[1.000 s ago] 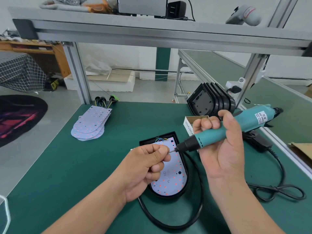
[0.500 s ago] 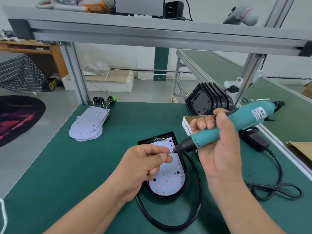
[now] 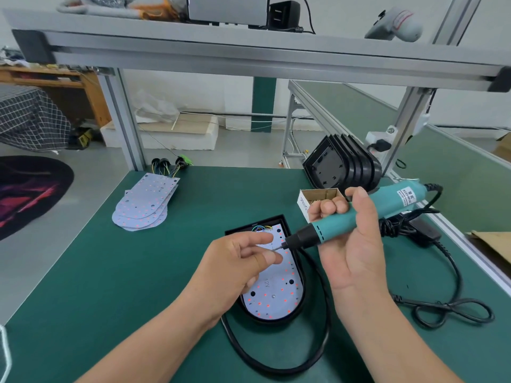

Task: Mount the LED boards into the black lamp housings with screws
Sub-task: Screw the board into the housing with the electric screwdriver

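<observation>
A black lamp housing (image 3: 300,308) lies on the green mat with a white LED board (image 3: 276,297) seated in it; one screw shows near the board's lower middle. My right hand (image 3: 351,252) holds a teal electric screwdriver (image 3: 345,219) above the housing, bit pointing left. My left hand (image 3: 237,266) pinches a small screw (image 3: 274,249) against the bit's tip with thumb and forefinger, its other fingers spread. A stack of spare LED boards (image 3: 146,205) lies at the far left. Several empty black housings (image 3: 343,164) lean together at the back right.
An open cardboard screw box (image 3: 318,197) stands behind my right hand. The screwdriver's black cord (image 3: 448,308) loops over the mat at right, and the housing's cable (image 3: 276,366) curls toward me. An aluminium frame post (image 3: 121,120) rises at the back left.
My left fingers have loosened from a closed fist into a thumb-and-forefinger pinch at the bit tip. The screwdriver has stayed in nearly the same place.
</observation>
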### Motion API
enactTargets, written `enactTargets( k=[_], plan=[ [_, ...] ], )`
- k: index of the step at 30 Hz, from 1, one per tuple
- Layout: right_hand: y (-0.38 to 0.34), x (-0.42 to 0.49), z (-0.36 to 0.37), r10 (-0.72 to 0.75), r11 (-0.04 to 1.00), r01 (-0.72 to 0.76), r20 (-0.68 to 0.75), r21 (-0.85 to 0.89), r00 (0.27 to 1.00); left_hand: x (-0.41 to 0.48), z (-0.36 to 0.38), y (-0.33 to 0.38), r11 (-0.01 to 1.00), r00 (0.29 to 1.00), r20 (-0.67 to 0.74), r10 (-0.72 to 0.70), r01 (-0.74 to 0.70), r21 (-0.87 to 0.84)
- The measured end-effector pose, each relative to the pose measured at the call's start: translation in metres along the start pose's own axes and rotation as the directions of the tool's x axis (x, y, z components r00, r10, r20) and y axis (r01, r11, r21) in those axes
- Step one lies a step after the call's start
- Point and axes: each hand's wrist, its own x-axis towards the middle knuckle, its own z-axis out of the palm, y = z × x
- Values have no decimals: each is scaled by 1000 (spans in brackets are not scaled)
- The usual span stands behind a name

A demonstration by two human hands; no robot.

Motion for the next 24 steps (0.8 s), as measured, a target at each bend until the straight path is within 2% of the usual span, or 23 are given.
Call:
enactTargets(
  k=[8, 10, 12, 14, 15, 17, 19, 21, 24],
  plan=[
    [-1, 2, 0, -15, 1000, 15, -11, 22, 1000, 1, 0, 2, 1000, 999, 29, -15, 15, 22],
    [-2, 3, 0, -18, 999, 19, -22, 26, 1000, 1, 0, 4, 994, 1000, -11, -2, 3, 111],
    [-5, 6, -1, -27, 999, 28, -33, 31, 999, 1, -2, 2, 957, 990, -113, 79, -44, 287],
    [-9, 9, -2, -51, 998, 53, -41, 37, 998, -2, -3, 0, 840, 965, -169, 200, -80, 537],
    [-11, 11, -2, -64, 997, 66, -44, 42, 997, -4, -2, 0, 738, 956, -138, 259, -104, 666],
    [-14, 17, -3, -89, 995, 91, -50, 45, 995, -7, 1, 0, 513, 933, 16, 360, -212, 832],
    [-15, 22, -4, -115, 993, 116, -53, 20, 992, -7, 6, 1, 335, 905, 168, 392, -310, 890],
    [-14, 27, -4, -135, 991, 134, -53, -27, 989, -8, 11, 2, 180, 902, 257, 348, -333, 926],
    [-9, 32, -3, -158, 982, 154, -30, -105, 987, -8, 13, 1, 63, 904, 291, 312, -325, 944]
  ],
)
